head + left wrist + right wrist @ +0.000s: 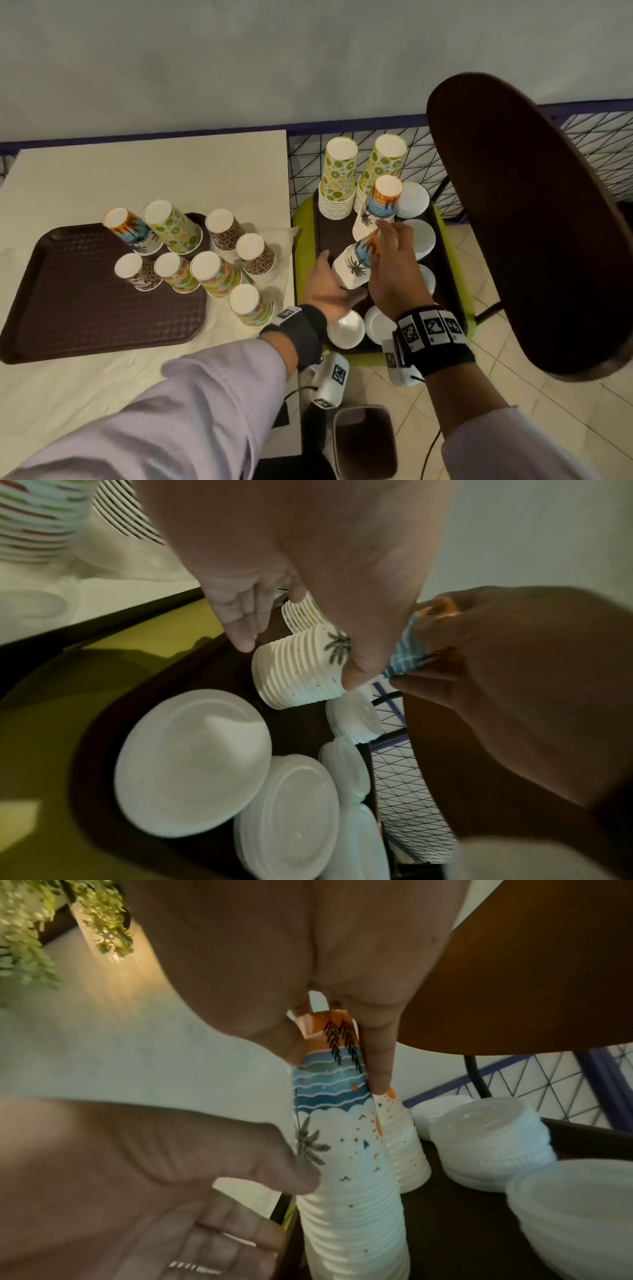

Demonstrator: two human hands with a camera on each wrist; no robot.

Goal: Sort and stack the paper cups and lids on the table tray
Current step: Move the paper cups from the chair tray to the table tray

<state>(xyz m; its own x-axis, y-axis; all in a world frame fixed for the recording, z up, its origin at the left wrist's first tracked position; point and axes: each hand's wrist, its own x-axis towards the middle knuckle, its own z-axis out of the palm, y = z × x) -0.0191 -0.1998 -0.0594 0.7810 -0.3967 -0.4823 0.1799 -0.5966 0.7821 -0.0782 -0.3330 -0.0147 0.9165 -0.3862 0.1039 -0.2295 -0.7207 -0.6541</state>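
A tilted stack of palm-print paper cups [354, 265] is held in both hands above the dark tray [320, 226] on the green seat. My left hand [334, 281] grips its open rim end, with the thumb pressed on the side [301, 1175]. My right hand [380, 240] pinches the orange closed end [329, 1031] between thumb and fingers. A second palm-print stack [382, 205] stands just behind. White lids [412, 200] lie in piles on this tray [192, 761]. The brown table tray [68, 308] on the left carries several upside-down cup stacks [171, 229].
Two tall lime-print cup stacks [339, 178] stand at the back of the seat tray. A dark wooden chair back [513, 222] looms close on the right. More cup stacks [251, 305] stand on white paper off the table tray's right edge. A wire grid [421, 161] runs behind.
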